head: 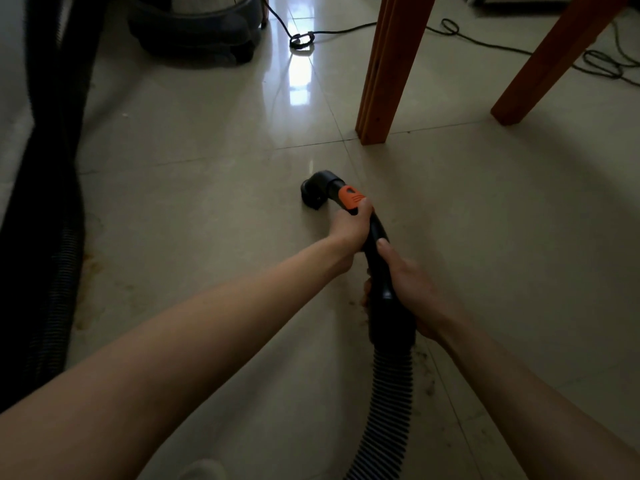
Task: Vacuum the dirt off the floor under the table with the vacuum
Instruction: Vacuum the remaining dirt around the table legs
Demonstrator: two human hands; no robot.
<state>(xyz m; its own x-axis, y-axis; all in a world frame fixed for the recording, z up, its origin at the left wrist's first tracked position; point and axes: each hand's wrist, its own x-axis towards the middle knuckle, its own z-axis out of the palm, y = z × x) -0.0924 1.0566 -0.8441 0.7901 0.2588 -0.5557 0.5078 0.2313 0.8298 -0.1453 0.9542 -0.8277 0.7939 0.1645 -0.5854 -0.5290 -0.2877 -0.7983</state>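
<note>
A black vacuum hose handle (375,244) with an orange slider (350,199) curves down to its open nozzle end (311,194), which sits close to the pale tiled floor (207,202). My left hand (349,230) grips the handle just behind the orange part. Lower on the handle, where it meets the ribbed hose (384,410), my right hand (412,289) holds it. Fine dark dirt specks (429,386) lie on the tiles beside the hose. The vacuum's drum body (197,26) stands at the top left.
Two wooden table legs (388,71) (547,64) stand ahead to the right. A black power cord (485,43) snakes across the floor behind them. Thick black ribbed hoses (52,202) run along the left edge. Brownish stains (90,271) mark the tiles beside them.
</note>
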